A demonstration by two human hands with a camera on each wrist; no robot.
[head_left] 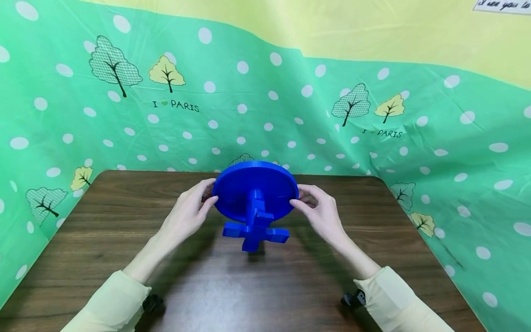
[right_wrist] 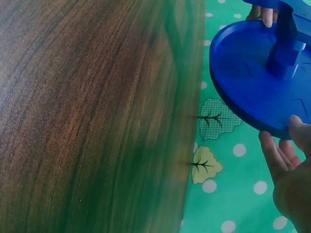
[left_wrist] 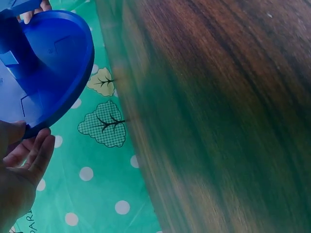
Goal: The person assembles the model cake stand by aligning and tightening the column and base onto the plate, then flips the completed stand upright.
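A blue plastic pedestal stand [head_left: 234, 189] is held up over the wooden table, tilted so the hollow side of its round disc faces me. From the disc's middle a post runs toward me and ends in a cross-shaped foot [head_left: 256, 232]. My left hand [head_left: 186, 211] pinches the disc's left rim between thumb and fingers. On the opposite rim, my right hand [head_left: 321, 213] grips in the same way. In the left wrist view the left thumb lies on the inner side of the rim [left_wrist: 80, 92], fingers behind it. The disc's far face is hidden.
The dark wooden table [head_left: 103, 249] spreads out below both arms, its far edge against a green polka-dot cloth [head_left: 257, 92] printed with trees. Dark wrist devices [head_left: 152, 304] sit at both cuffs. A paper sign [head_left: 504, 5] hangs at the upper right.
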